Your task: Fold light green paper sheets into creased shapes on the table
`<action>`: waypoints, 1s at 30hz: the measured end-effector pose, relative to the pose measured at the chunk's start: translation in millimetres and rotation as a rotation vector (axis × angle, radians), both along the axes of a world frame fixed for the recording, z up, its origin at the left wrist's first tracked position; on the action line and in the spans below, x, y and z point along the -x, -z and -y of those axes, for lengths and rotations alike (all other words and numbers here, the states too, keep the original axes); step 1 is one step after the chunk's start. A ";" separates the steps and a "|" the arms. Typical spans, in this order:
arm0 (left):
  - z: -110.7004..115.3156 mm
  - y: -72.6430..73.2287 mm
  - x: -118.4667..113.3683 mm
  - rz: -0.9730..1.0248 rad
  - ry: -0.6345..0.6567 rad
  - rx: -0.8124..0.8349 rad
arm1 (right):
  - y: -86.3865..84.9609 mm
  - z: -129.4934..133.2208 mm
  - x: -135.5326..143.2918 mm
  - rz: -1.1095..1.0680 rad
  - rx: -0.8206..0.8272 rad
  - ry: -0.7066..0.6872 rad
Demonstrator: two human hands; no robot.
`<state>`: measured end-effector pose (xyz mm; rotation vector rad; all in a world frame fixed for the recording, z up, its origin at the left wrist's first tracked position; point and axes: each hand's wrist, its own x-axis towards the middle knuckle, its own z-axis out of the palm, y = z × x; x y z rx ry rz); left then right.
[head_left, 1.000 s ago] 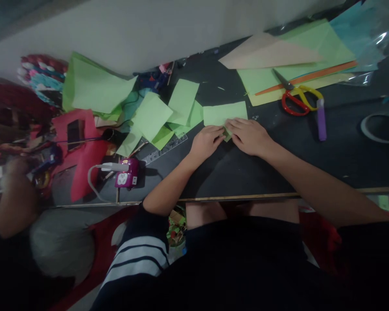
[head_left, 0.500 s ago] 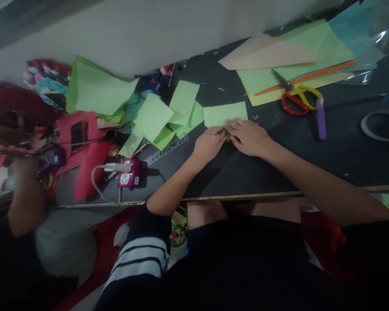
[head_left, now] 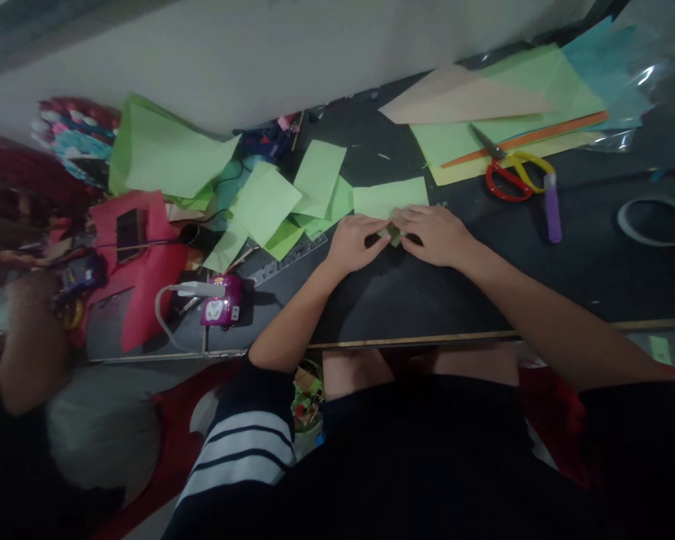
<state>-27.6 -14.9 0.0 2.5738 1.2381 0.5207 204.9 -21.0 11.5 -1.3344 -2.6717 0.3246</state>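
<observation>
A sheet of light green paper (head_left: 391,195) lies flat on the black table (head_left: 405,307) in front of me. My left hand (head_left: 357,241) has its thumb and fingers closed on the paper's near edge. My right hand (head_left: 432,234) grips the same edge just beside it, fingertips almost meeting the left ones. Between the thumbs a small corner of green paper (head_left: 395,235) sticks out towards me. The rest of that edge is hidden under my fingers.
Left of my hands lie loose green papers (head_left: 267,206) and a clear ruler (head_left: 284,262). A purple power adapter (head_left: 221,300) stands near the front edge. Scissors (head_left: 506,169), a purple-handled tool (head_left: 552,208) and a tape roll (head_left: 657,220) lie right. A person's arm (head_left: 34,337) is far left.
My left hand has shifted slightly up and left, and its thumb now stands apart from the fingers, leaving a gap. More of the small paper corner shows between the thumbs.
</observation>
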 end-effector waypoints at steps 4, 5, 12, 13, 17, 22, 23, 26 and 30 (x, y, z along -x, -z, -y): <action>-9.1 -1.6 13.1 -0.025 0.155 -0.094 | -3.2 -8.3 -11.5 -0.013 -0.003 -0.053; -10.0 -1.5 15.0 -0.043 0.186 -0.103 | -2.7 -9.4 -13.5 -0.026 -0.010 -0.060; -10.3 -1.1 10.2 -0.193 0.229 -0.143 | 0.0 -8.0 -12.5 -0.103 -0.010 -0.154; -9.6 -2.0 8.7 -0.204 0.232 -0.157 | -0.5 -7.1 -11.7 -0.121 -0.009 -0.150; -1.1 -6.2 5.6 -0.122 0.134 -0.231 | -5.0 -1.5 -8.2 -0.278 -0.037 -0.025; 23.2 -14.6 -0.6 0.072 -0.022 -0.330 | -14.0 13.7 0.5 -0.630 -0.114 0.118; 28.2 -18.1 -3.5 0.117 -0.059 -0.349 | -15.3 16.8 2.4 -0.677 -0.122 0.129; 39.4 -31.9 -13.1 0.241 -0.164 -0.352 | -17.2 22.9 6.4 -0.744 -0.124 0.155; 43.4 -49.8 -18.3 0.327 -0.155 -0.250 | -17.6 24.6 6.5 -0.746 -0.143 0.170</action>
